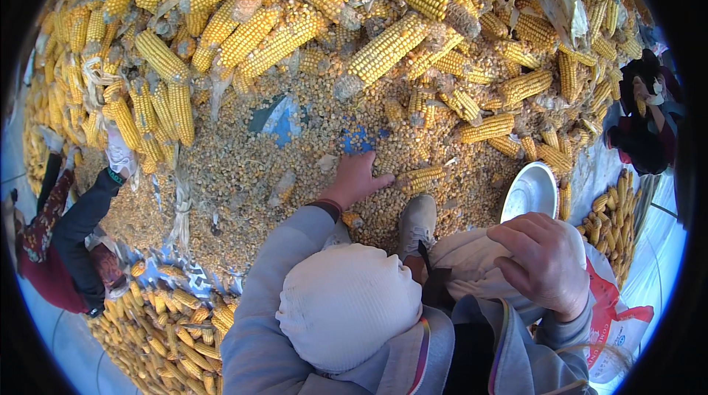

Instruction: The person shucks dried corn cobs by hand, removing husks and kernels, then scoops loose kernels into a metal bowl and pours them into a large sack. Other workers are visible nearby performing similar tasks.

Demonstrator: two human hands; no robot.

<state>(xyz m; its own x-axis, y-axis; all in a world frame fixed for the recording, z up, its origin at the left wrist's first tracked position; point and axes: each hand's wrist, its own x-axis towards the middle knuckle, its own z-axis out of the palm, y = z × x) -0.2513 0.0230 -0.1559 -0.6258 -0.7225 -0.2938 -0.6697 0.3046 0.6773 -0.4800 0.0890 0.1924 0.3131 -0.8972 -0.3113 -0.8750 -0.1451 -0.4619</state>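
My left hand [357, 179] reaches down onto a bed of loose corn kernels [243, 181], its thumb stretched out to the right and its fingers pointing away from me. The fingertips touch the kernels beside a small blue patch [361, 137] showing through them. Just right of that hand lies a yellow corn cob [422, 179], not held. My right hand [542, 258] is raised over my right knee, fingers loosely bent and thumb apart from them; nothing shows between them. Near it is a shiny metal basin [532, 192], tilted and partly hidden behind my knee.
A large heap of yellow corn cobs [273, 33] rises ahead and to both sides. More cobs [158, 336] lie behind on the left and at the right. A red and white sack [608, 321] stands beside my right arm. Other people work at the left [70, 240] and far right [649, 115].
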